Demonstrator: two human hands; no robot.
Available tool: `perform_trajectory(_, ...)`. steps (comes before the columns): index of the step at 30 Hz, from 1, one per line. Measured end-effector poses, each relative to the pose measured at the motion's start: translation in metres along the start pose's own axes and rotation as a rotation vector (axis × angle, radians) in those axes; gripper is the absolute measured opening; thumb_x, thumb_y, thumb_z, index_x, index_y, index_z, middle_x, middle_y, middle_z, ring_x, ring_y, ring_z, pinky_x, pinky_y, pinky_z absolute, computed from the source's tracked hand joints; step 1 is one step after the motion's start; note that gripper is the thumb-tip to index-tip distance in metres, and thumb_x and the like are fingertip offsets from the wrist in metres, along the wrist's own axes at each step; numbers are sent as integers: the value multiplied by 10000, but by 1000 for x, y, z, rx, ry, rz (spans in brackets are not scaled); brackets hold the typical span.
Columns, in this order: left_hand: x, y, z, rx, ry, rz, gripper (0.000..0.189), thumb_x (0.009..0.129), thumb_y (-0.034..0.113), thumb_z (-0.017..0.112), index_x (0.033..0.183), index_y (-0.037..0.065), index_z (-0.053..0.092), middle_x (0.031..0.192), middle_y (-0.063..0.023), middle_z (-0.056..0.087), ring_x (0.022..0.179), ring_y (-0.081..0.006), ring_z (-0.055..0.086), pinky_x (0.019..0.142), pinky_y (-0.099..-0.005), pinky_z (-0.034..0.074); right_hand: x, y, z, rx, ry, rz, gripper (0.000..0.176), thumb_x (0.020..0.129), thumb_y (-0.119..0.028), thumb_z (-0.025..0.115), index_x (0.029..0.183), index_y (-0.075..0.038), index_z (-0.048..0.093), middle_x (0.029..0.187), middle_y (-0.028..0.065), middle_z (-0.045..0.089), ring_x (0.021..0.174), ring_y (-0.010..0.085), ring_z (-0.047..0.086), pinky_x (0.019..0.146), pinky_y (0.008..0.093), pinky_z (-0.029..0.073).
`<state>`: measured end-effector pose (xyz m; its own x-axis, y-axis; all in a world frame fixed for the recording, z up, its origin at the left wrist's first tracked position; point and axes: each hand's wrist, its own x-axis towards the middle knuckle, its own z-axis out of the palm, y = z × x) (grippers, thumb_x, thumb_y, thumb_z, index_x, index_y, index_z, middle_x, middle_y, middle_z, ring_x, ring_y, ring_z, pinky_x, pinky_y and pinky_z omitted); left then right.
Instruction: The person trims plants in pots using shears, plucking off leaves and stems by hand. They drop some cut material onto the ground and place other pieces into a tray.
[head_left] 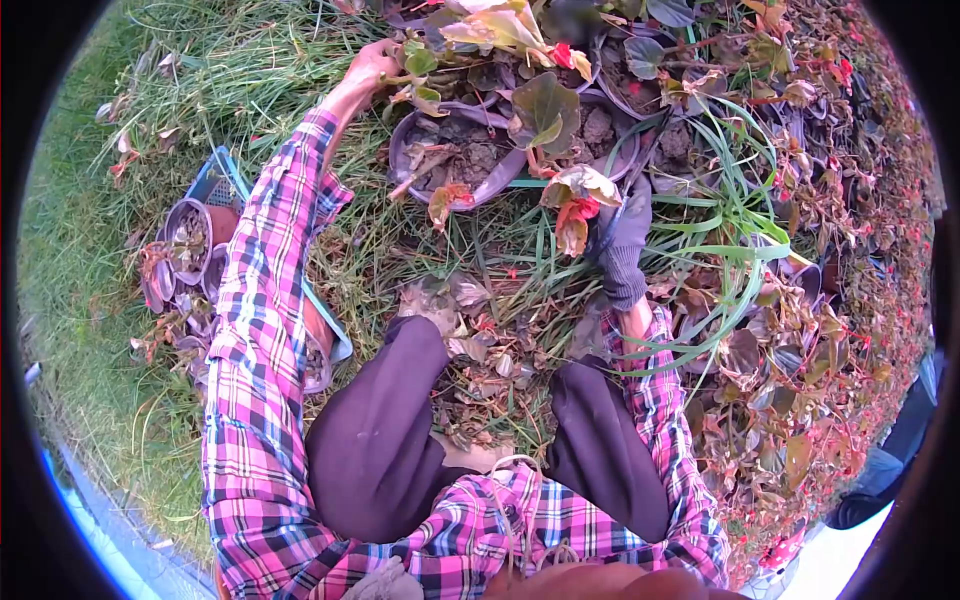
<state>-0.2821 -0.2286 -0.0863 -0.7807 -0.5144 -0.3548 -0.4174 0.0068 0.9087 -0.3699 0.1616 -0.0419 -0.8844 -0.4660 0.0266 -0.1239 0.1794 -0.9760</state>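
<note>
My bare left hand (375, 62) reaches to the top left, its fingers closed around a plant stem (398, 80) with green leaves. My right hand (625, 240), in a grey glove, is at the right side of the plant pots; its fingers are curled and partly hidden by a red and yellow flower (574, 222). I cannot tell what it grips. Long green grass blades (735, 230) spread out beside it. Between my hands stand round purplish pots (405, 165) with dry soil and a broad-leaved plant (546, 112).
Left of my left arm, a blue crate (228, 172) stands by several small pots (188, 238) on the grass. Wilted plants with red flowers (790, 380) crowd the right side. Dry leaves (500, 355) lie between my knees.
</note>
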Motion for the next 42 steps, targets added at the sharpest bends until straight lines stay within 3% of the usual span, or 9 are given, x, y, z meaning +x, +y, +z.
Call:
perform_trajectory(5,-37,12,-21,-586,-31,-191,385,916,190,512,1244,-1,452,1100,-138,568,857,-247,616,744,-345,532,-15,-10,-19,-159,-43,341,334,867,-112,573,1150,3,439,818,48,588,641,87,575,486,202,466)
perform_trajectory(9,-33,12,16,-153,0,-228,288,946,107,429,1224,53,480,1094,-119,586,934,-200,608,815,-327,534,-47,-43,-15,252,16,359,248,887,-116,548,1086,-34,424,810,95,615,640,121,612,456,177,442)
perform_trajectory(15,-54,9,26,-462,99,-331,233,913,133,418,995,-19,575,877,-122,623,698,-211,615,635,-354,530,-77,-47,-6,855,-69,848,140,924,-156,498,1010,-92,409,823,83,518,661,111,500,470,171,411)
perform_trajectory(23,-40,-21,30,-566,150,-382,284,927,184,380,990,-10,577,896,-128,626,694,-212,614,641,-344,527,-25,26,-7,971,312,463,87,865,-36,503,950,-55,497,1079,144,529,971,277,590,770,375,540)
perform_trajectory(30,-41,-11,46,-595,165,-449,430,925,368,319,948,37,593,808,-111,641,654,-227,595,632,-355,506,10,134,-11,549,151,367,159,897,-145,463,993,-33,523,914,90,597,778,212,599,658,308,510)
perform_trajectory(33,-56,-5,51,-347,149,-181,336,846,298,616,1002,2,594,824,-94,630,718,-175,594,653,-309,497,14,132,-16,515,155,381,179,901,-162,458,1002,-27,517,902,91,597,760,211,598,645,306,509)
perform_trajectory(36,-49,-16,44,-382,88,-292,243,944,203,422,1030,22,560,884,-95,629,759,-189,611,674,-326,522,12,127,-24,490,147,398,199,905,-178,453,1011,-21,511,890,93,597,741,209,597,632,304,508)
perform_trajectory(37,-58,-18,40,-572,25,-217,390,813,236,674,1070,-38,569,896,-100,628,716,-147,591,624,-288,499,11,126,-26,485,149,406,206,907,-184,452,1014,-18,509,886,93,598,735,208,596,628,303,507)
perform_trajectory(42,-128,-5,50,-559,110,-284,216,824,110,563,1008,-2,544,802,-85,607,622,-146,574,513,-259,463,-4,119,-39,453,157,445,241,913,-212,444,1030,-8,499,867,96,598,704,205,594,606,300,505)
